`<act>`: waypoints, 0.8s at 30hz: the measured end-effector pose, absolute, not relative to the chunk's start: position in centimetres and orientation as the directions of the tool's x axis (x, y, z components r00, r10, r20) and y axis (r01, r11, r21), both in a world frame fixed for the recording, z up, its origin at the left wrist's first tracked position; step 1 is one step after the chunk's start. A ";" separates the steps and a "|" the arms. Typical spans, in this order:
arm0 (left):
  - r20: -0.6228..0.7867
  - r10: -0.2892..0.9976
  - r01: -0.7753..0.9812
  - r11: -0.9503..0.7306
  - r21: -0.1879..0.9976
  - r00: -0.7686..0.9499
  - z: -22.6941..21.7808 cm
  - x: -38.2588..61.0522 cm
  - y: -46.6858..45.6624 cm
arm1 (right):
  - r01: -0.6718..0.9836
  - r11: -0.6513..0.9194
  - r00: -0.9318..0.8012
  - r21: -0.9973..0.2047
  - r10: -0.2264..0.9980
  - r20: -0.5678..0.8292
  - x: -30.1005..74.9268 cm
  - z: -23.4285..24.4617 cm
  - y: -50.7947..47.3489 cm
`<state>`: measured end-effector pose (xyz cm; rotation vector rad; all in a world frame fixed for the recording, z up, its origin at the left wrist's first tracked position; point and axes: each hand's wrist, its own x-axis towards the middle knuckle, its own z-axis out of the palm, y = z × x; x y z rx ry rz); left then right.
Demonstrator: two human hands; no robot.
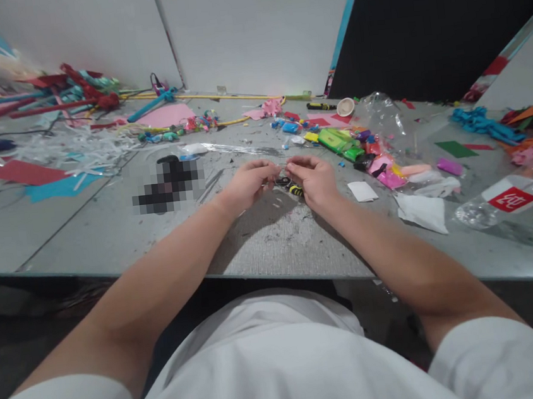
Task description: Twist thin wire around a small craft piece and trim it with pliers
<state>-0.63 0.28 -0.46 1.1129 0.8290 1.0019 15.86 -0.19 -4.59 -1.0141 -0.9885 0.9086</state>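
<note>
My left hand (254,183) and my right hand (310,177) meet above the middle of the table, fingertips almost touching. Both are closed in a pinch. Whatever lies between the fingertips is too small and blurred to name. Just beneath them rests a dark tool with a black-and-yellow handle (297,190), partly covered by my right hand. To the right of my right hand lies a white paper piece (363,191). Further left of my left hand is a black object (168,172), partly pixelated.
Coloured clay packets (336,141) lie beyond my right hand. A plastic bottle (495,202) with a red label lies at the right. White strips (75,146), red paper (30,172) and fuzzy sticks (52,108) crowd the left. White panels (253,29) stand behind the table (271,243).
</note>
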 end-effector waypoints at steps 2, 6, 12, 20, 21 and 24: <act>-0.040 0.937 -0.241 0.130 0.962 0.346 -0.3 -0.6 0.2 | -0.117 0.272 0.315 -0.955 0.922 0.224 16.0 -4.7 -0.2; -0.043 0.941 -0.253 0.134 0.958 0.335 -0.2 -0.6 0.0 | -0.123 0.180 0.271 -0.976 0.952 0.142 16.0 -4.9 -0.2; -0.068 0.952 -0.235 0.142 0.962 0.298 -0.3 -0.5 -0.1 | -0.223 0.198 0.294 -0.954 0.947 0.128 15.4 -4.7 -0.4; -0.038 0.943 -0.183 0.103 0.978 0.331 -0.4 -0.8 0.3 | 0.087 0.386 0.239 -0.918 0.887 0.396 16.3 -3.2 -0.9; -0.033 0.939 -0.173 0.098 0.980 0.343 -0.4 -0.9 0.4 | 0.116 0.409 0.217 -0.905 0.879 0.425 16.4 -3.0 -1.0; -0.030 0.929 -0.143 0.089 0.986 0.369 -0.2 -1.2 0.6 | 0.164 0.440 0.168 -0.883 0.870 0.464 16.6 -2.7 -1.0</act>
